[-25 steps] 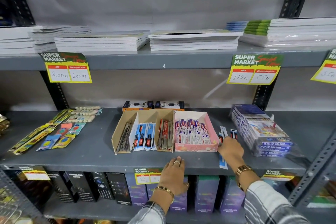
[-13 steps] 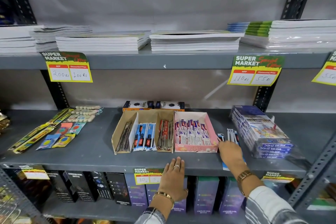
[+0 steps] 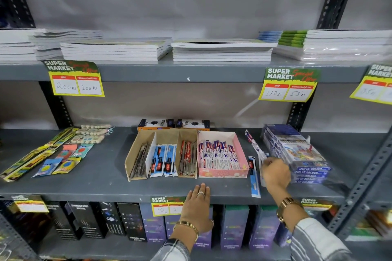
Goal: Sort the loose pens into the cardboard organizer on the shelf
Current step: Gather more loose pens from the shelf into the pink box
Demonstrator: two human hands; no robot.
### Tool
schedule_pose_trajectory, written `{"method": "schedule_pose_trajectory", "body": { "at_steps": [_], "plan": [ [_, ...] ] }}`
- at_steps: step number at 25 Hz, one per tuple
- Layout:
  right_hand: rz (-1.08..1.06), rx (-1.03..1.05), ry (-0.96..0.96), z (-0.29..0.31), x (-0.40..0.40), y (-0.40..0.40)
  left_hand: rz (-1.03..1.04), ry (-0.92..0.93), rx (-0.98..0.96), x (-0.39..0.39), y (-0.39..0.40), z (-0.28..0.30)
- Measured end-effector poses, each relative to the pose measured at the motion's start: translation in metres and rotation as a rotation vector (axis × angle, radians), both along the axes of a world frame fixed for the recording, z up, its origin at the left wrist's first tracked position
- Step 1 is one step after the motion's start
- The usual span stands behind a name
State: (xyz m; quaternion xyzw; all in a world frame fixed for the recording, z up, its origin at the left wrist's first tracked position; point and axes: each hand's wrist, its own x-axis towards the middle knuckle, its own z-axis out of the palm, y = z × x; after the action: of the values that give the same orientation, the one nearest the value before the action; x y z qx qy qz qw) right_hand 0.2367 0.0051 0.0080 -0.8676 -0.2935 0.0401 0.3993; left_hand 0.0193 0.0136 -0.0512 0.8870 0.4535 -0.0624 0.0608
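Grey metal shelving fills your head view, with a pale wall behind it and yellow price tags (image 3: 76, 79) clipped to the shelf edges. Stacks of notebooks (image 3: 221, 51) lie on the upper shelf. On the middle shelf (image 3: 101, 178), the cardboard organizer (image 3: 162, 152) sits near the centre with 3 compartments, each already holding packed pens. Touching its right side is a pink box (image 3: 222, 154) filled with white and red pen packs.

Your left hand (image 3: 197, 203) lies flat on the front edge of the shelf, fingers together and extended, holding nothing. Your right hand (image 3: 275, 172) is curled, its fingers pinching the lower end of a bunch of loose pens (image 3: 255, 146) that angles up and away toward the back of the shelf. 1 more blue pen pack (image 3: 254, 178) lies on the shelf between the pink box and that hand. Just right of your hand sits a wrapped stack of colour boxes (image 3: 297, 152). Strips of small packets (image 3: 57, 154) are spread at the far left. Dark boxes (image 3: 89, 221) line the lower shelf.
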Motion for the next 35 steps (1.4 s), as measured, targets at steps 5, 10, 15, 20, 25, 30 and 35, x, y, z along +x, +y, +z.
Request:
{"method": "schedule_pose_trajectory", "body": {
  "at_steps": [5,10,15,20,25,30,35],
  "plan": [
    [-0.027,0.272,0.391,0.006,-0.001,0.010,0.003,-0.009,-0.006,0.000,-0.001,0.000],
    [0.030,0.354,0.709,0.008,-0.010,0.018,-0.005,-0.008,-0.012,-0.001,-0.001,0.001],
    [0.071,0.317,0.712,0.010,-0.024,0.026,-0.013,-0.011,-0.012,-0.001,0.000,0.002],
    [0.105,0.214,0.614,0.008,-0.036,0.041,-0.025,-0.007,-0.010,-0.001,0.001,0.002],
    [0.075,0.012,0.450,0.008,-0.047,0.057,-0.026,-0.036,-0.042,-0.003,0.005,0.002],
    [0.088,-0.067,0.438,0.003,-0.053,0.067,-0.033,-0.070,-0.031,-0.005,0.006,-0.001],
    [0.130,-0.130,0.316,0.000,-0.056,0.067,-0.031,-0.079,-0.018,-0.006,0.005,-0.001]
  ]
}}
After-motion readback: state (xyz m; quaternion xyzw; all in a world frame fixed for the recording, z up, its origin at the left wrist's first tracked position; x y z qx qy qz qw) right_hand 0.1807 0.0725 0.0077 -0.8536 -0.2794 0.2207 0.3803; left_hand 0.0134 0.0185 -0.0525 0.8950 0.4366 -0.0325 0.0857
